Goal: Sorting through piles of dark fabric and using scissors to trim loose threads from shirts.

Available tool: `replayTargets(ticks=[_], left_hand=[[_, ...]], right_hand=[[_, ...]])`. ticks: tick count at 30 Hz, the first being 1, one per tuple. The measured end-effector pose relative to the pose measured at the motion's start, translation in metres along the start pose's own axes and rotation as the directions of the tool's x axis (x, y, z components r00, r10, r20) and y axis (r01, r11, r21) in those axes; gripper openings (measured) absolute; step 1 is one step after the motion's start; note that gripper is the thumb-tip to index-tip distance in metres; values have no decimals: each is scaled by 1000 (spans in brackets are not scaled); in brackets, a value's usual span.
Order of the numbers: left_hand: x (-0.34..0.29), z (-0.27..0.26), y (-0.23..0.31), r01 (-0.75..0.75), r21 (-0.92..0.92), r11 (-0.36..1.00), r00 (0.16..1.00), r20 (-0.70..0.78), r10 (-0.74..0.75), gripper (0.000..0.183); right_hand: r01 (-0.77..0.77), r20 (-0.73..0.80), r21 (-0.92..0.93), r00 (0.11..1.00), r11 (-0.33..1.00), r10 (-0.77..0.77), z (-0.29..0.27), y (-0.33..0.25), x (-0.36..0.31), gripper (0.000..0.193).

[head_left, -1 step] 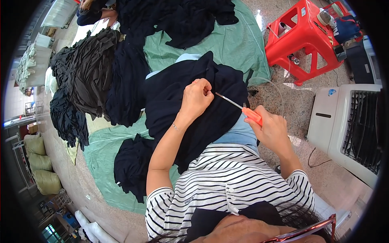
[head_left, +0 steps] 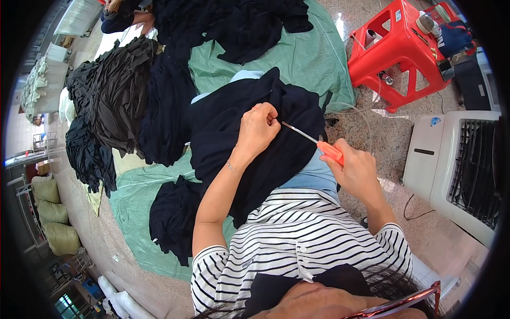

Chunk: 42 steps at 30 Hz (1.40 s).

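Observation:
A dark navy garment (head_left: pixel 228 141) lies spread over my lap, on top of light blue trousers. My left hand (head_left: pixel 258 127) is closed with its fingertips pinched at the cloth, near the garment's upper middle. Held in my right hand (head_left: pixel 355 166) is a screwdriver-like tool (head_left: pixel 330 151) with an orange handle and a thin metal shaft. Its shaft points up and left over the dark cloth, and the tip ends just right of my left fingers. Whether the tip touches the cloth I cannot tell.
Piled dark garments (head_left: pixel 114 95) stand at left, more (head_left: pixel 234 26) at the far side, and a bundle (head_left: pixel 175 215) near my left elbow. Green sheeting (head_left: pixel 319 58) covers the floor. A red stool (head_left: pixel 393 53) and a white air cooler (head_left: pixel 433 165) are at right. Another person's hand (head_left: pixel 113 5) shows far left.

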<state>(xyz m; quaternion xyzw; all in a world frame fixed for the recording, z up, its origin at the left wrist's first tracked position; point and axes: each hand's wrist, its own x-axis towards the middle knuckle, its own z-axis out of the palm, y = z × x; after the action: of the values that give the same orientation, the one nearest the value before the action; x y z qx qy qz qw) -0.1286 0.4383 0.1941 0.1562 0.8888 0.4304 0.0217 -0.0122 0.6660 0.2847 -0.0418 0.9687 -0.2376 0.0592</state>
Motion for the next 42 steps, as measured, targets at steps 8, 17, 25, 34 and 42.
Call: replayTargets(ticks=[8, 17, 25, 34, 42], left_hand=[[-2, 5, -7, 1, 26, 1000, 999, -33, 0, 13], [58, -6, 16, 168, 387, 907, 985, -100, -140, 74], [-16, 57, 50, -785, 1, 619, 578, 359, 733, 14], [3, 7, 51, -309, -77, 948, 935, -204, 289, 21], [-133, -169, -43, -676, -729, -104, 736, -665, -123, 54]], right_hand=[[-38, 4, 8, 999, 999, 38, 7, 2, 5, 34], [-170, -318, 276, 912, 946, 257, 11, 15, 19, 30], [-274, -445, 312, 804, 910, 395, -6, 44, 12, 27], [-212, -494, 328, 792, 921, 358, 3, 53, 17, 26], [-177, -445, 356, 832, 918, 333, 20, 70, 22, 29]])
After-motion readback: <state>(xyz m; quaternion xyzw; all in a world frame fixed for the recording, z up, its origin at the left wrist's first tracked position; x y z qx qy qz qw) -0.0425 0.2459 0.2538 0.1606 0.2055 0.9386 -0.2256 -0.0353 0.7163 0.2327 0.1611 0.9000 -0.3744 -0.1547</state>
